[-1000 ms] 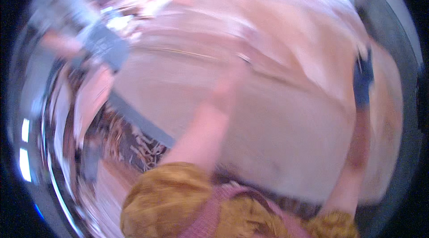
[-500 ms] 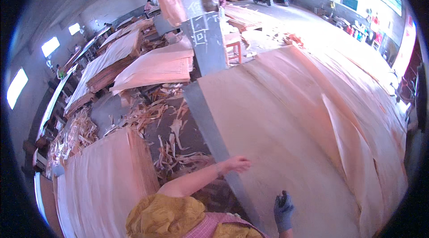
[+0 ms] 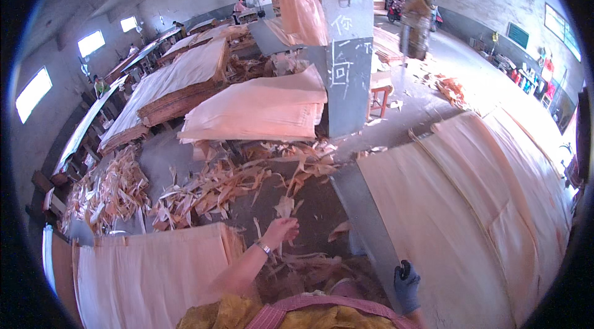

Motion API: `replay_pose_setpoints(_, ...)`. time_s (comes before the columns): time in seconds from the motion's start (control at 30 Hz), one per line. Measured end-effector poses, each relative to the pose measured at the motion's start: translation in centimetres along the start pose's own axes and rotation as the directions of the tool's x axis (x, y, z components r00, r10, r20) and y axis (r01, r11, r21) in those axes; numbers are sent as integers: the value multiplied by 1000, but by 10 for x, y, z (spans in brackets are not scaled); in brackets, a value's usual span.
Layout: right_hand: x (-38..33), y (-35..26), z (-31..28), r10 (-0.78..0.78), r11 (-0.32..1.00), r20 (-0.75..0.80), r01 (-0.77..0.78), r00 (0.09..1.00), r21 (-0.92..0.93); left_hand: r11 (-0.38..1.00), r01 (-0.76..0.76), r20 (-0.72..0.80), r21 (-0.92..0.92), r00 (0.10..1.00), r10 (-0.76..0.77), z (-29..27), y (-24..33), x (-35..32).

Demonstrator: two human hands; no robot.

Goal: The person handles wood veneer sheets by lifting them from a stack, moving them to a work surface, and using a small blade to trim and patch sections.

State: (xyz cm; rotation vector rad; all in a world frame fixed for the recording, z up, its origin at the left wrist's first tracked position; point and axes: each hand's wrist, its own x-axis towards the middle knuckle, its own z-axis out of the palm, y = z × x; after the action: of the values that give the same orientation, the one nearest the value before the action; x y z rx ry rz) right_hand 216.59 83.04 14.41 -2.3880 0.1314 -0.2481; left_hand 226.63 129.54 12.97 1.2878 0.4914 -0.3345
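My left hand [image 3: 279, 230] is bare, wears a wrist bracelet and reaches out over the scrap-strewn floor with its fingers curled. A pale veneer scrap [image 3: 284, 206] lies just above the fingers; I cannot tell whether the hand holds it. My right hand [image 3: 406, 287] wears a blue-grey glove and is closed around a small black object [image 3: 405, 265]. It sits low at the near left edge of a large stack of thin veneer sheets [image 3: 470, 217]. A grey strip [image 3: 365, 217] borders that stack.
Another veneer stack [image 3: 148, 273] lies at lower left. Torn veneer scraps [image 3: 210, 190] litter the dark floor. A grey concrete pillar [image 3: 349, 75] stands ahead, with more veneer piles [image 3: 260, 109] left of it and a red stool [image 3: 380, 97] beside it. Other people work at distant benches [image 3: 238, 7].
The view has swung left, toward the floor and pillar. My left hand has left the veneer sheet and now hangs over the scraps. My gloved right hand stays low at the sheet's edge.
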Motion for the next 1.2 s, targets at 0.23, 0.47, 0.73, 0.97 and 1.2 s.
replay_pose_setpoints(0.23, 231, -75, 151, -181, 971, -88, 192, 980, 142, 887, -424, 131, 182, 905, 405, -24, 242, 155)
replay_pose_setpoints(0.47, 447, -248, 246, -424, 858, -85, 430, 902, 281, 895, -400, -28, 196, 910, 413, -86, 408, 269)
replay_pose_setpoints(0.73, 653, -370, 294, -482, 866, -48, 484, 875, 124, 840, -488, -35, 238, 860, 510, -165, 541, 471)
replay_pose_setpoints(0.97, 834, -505, 359, -499, 851, -194, 520, 845, 74, 827, -548, 348, 123, 804, 481, -211, 685, 692)
replay_pose_setpoints(1.2, 1051, -703, 350, -651, 709, -492, 694, 578, -123, 608, -794, 469, 27, 547, 694, -206, 851, 776)
